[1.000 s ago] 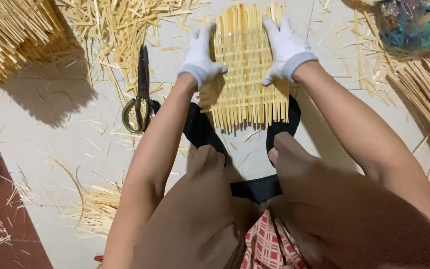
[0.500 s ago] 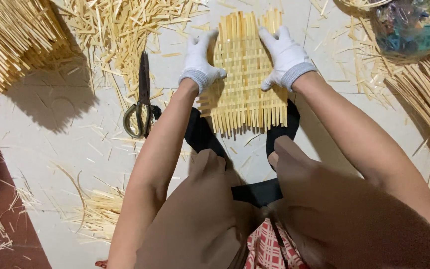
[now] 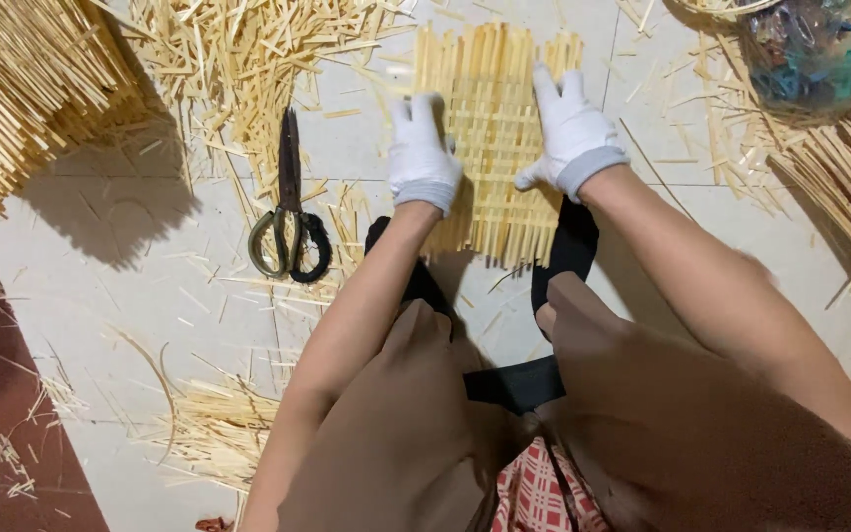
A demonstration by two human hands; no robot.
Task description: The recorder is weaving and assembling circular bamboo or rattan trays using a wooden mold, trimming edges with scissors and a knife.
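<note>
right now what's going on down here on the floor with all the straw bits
A person sitting on the tiled floor presses both white-gloved hands flat on a small woven mat of pale strips. The left hand rests on its left edge, the right hand on its right side. Scissors lie shut to the left, untouched. Loose cut strips are scattered around.
</note>
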